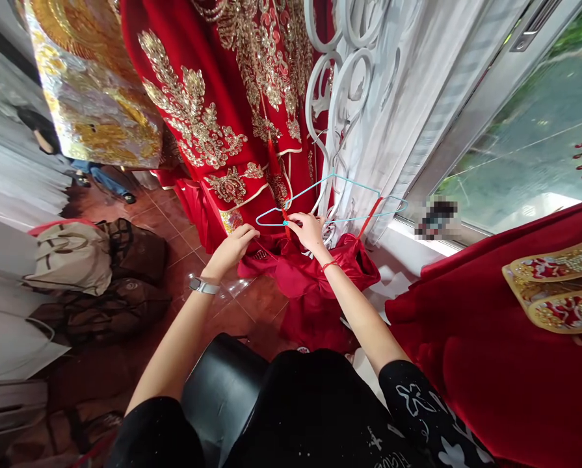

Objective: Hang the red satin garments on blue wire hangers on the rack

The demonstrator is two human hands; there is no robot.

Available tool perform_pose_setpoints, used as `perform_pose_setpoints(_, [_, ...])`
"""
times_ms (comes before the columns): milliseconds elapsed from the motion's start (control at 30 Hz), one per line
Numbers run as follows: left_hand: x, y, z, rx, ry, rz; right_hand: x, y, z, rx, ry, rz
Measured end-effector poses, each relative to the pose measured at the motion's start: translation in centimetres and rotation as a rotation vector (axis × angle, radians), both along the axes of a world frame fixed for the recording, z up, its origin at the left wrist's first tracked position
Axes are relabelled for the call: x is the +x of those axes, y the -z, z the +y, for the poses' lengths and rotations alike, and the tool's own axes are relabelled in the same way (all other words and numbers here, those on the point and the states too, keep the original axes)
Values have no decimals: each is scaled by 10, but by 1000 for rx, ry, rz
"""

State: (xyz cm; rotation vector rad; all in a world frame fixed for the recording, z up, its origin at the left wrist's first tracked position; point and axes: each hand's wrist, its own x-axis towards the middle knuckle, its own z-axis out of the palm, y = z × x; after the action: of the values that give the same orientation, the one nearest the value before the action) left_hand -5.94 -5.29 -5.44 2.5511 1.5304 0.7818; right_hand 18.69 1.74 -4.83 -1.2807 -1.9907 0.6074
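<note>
One embroidered red gown [222, 97] hangs at upper centre. To its right stand a white scrollwork screen [349, 84] and a white curtain [417, 97]. Red cloth [466, 338] fills the lower right. Bags [76, 260] lie on the tiled floor [251, 305] at left. A red garment [315, 279] hangs by straps from a blue wire hanger [356, 184], in front of the screen and just right of the gown's lower part.

Right hand [311, 231]: grip closed on the hanger's lower wire.

Left hand [233, 249]: fingers on the garment's upper edge, just beside the hanger's left end; grip state cannot be determined. A watch [200, 285] sits on the left wrist.
</note>
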Motion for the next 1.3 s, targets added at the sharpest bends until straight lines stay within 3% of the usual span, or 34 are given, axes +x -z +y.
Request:
perform_pose_setpoints(133, [-9,-17,5,2,49,155,2,-2,-7,0,-17,2])
perform_pose_setpoints(300, [-5,-44,17,30,28,93,4,-3,-13,8,-23,-11])
perform_pose_setpoints(500, [27,-73,43,-1,101,-47,3,-1,-15,9,-27,-9])
perform_pose_setpoints(633, [58,-84,51,14,160,-151,3,-1,-15,2,-22,-3])
perform_pose_setpoints(767, [74,-75,49,36,58,-244,7,-2,-13,4,-33,-8])
perform_pose_setpoints(967, [67,-45,40,-162,12,-342,7,1,-10,-3,-35,16])
perform_pose_setpoints(1100, [70,-40,34,-134,-55,-379,5,-1,-11,-4,-56,51])
perform_pose_setpoints(1200, [73,-40,32,-110,-59,-376,12,-2,-18,82,-99,149])
perform_pose_setpoints(1300, [73,-40,32,-119,-81,-396,42,8,-30,264,-101,350])
